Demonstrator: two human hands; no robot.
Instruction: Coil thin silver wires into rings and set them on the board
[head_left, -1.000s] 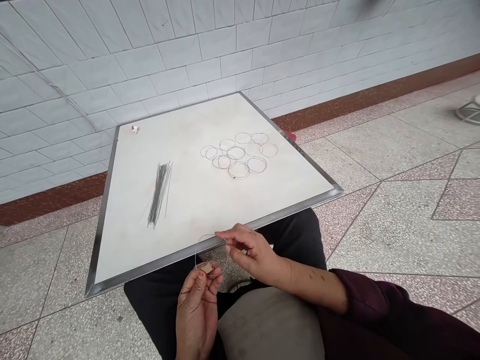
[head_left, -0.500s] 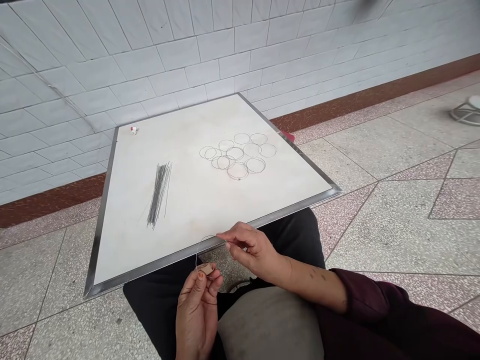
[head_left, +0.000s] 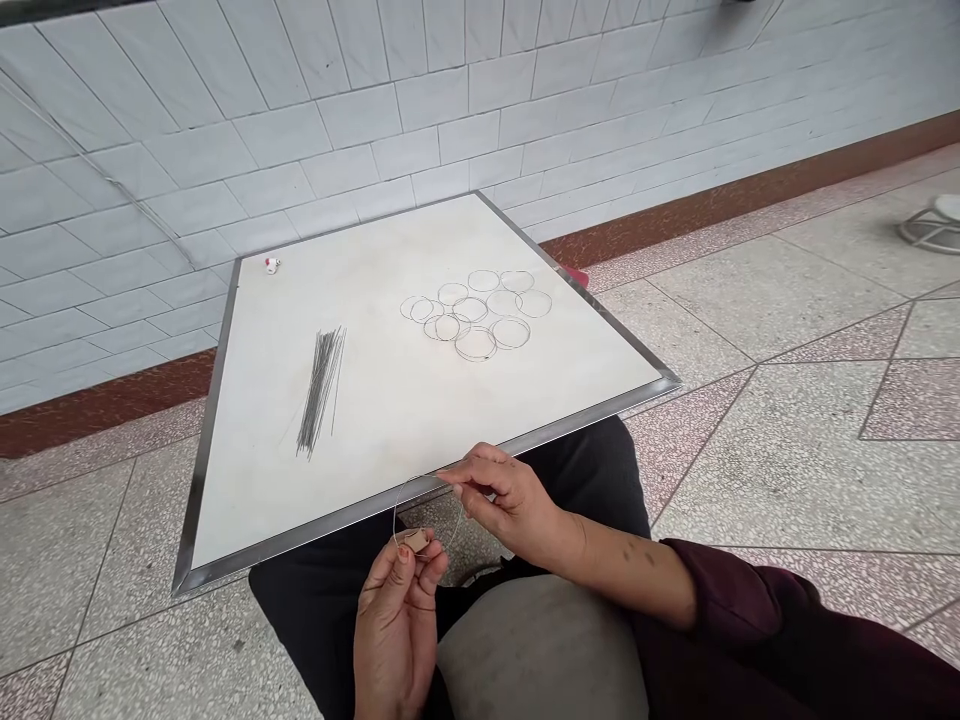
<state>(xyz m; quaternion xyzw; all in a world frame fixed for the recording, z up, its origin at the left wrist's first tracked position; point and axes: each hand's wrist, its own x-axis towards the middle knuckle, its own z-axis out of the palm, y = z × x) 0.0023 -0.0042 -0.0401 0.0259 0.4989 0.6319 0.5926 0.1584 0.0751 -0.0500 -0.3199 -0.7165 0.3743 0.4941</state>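
Note:
Over my lap, at the near edge of the white table [head_left: 382, 400], my left hand [head_left: 396, 605] pinches a thin wire ring [head_left: 395, 510] at its lower side. A small tan block [head_left: 417, 541] sits in the same fingertips, against the wire. My right hand [head_left: 504, 497] is closed, its thumb and fingertips at the upper right part of the ring. On the table's right half lie several wire rings [head_left: 475, 344], some overlapping. To the left rests a bundle of straight dark wires [head_left: 319, 393], with one wire slightly apart from it.
A small white and red item [head_left: 272, 266] stands at the table's far left corner. The metal-edged table meets a white tiled wall [head_left: 427, 100]. A round stool or stand [head_left: 937, 225] is on the speckled floor at the far right.
The view has shifted very slightly. Both hands keep their hold on the wire ring in nearly the same pose, and the rings and wires on the table have not moved.

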